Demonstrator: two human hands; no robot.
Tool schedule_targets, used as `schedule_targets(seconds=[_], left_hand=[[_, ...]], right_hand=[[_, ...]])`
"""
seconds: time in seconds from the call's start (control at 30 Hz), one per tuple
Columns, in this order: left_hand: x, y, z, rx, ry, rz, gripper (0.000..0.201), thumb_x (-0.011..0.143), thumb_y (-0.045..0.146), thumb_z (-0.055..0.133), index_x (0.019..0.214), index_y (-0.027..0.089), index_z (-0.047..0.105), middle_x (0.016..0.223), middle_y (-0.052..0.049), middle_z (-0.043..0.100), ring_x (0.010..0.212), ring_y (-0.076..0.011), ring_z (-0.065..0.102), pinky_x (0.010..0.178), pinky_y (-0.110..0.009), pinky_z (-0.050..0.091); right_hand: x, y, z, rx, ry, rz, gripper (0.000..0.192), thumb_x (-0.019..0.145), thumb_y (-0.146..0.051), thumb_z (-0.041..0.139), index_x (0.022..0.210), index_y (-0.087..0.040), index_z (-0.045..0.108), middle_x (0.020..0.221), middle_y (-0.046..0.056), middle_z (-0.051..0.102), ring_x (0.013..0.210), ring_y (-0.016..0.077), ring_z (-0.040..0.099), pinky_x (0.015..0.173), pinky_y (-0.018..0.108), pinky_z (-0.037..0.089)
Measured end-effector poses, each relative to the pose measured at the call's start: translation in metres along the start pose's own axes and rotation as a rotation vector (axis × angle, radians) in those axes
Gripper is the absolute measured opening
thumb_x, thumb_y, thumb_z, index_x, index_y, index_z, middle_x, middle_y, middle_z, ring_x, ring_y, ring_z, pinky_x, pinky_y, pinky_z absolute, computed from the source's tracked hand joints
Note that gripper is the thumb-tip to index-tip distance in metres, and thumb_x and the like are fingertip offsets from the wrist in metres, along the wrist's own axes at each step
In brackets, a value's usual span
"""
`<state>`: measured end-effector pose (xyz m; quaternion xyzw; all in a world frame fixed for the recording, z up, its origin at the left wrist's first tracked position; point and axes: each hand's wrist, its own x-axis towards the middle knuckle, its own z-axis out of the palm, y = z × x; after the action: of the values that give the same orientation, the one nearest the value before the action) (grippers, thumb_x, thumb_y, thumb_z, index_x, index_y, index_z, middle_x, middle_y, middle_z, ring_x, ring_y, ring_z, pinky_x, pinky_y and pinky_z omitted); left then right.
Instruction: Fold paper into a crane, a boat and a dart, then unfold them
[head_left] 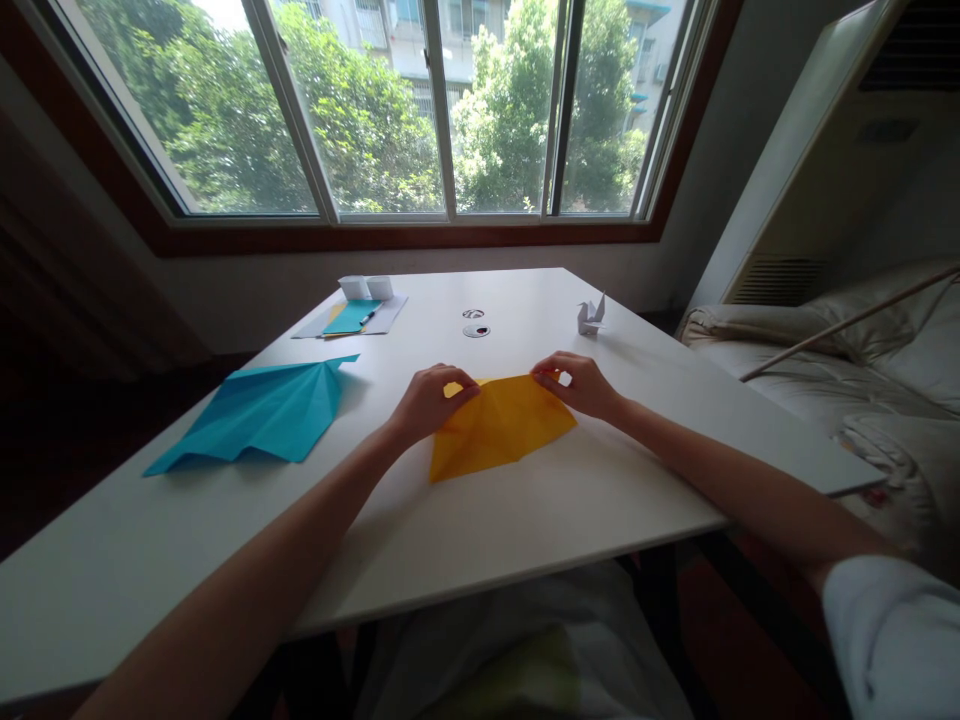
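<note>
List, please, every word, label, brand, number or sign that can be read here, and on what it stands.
There is no readable text.
Nearer round disc on the table: dark marks, too small to read.
Pen: too small to tell if it carries any lettering.
Yellow paper and white paper bird: no writing visible.
</note>
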<state>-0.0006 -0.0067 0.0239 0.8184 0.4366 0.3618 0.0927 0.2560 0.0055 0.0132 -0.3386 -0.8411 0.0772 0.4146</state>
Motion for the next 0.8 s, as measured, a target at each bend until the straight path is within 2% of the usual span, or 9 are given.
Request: schedule_targets(seconds=[0.33, 0.8], left_hand=[[-0.001, 0.005, -0.001, -0.056, 0.023, 0.031, 0.020, 0.075, 0.037, 0.057, 0.072, 0.019, 0.066, 0.075, -0.004, 0.067, 0.068, -0.0167, 0.058, 0.067, -0.027, 0.044], [-0.002, 0.021, 0.001, -0.153, 0.214, 0.085, 0.014, 0.078, 0.029, 0.057, 0.076, 0.017, 0.063, 0.075, -0.003, 0.066, 0.068, -0.0139, 0.058, 0.067, -0.025, 0.047]], right_hand=[[-0.001, -0.017, 0.003, -0.414, -0.030, -0.127, 0.022, 0.088, -0.029, 0.044, 0.088, -0.020, 0.065, 0.087, 0.006, 0.068, 0.078, 0.0182, 0.058, 0.077, 0.033, 0.037], [0.000, -0.027, 0.006, -0.285, 0.084, -0.131, 0.017, 0.088, -0.027, 0.047, 0.086, -0.021, 0.063, 0.082, 0.002, 0.069, 0.075, 0.0154, 0.060, 0.075, 0.031, 0.039]])
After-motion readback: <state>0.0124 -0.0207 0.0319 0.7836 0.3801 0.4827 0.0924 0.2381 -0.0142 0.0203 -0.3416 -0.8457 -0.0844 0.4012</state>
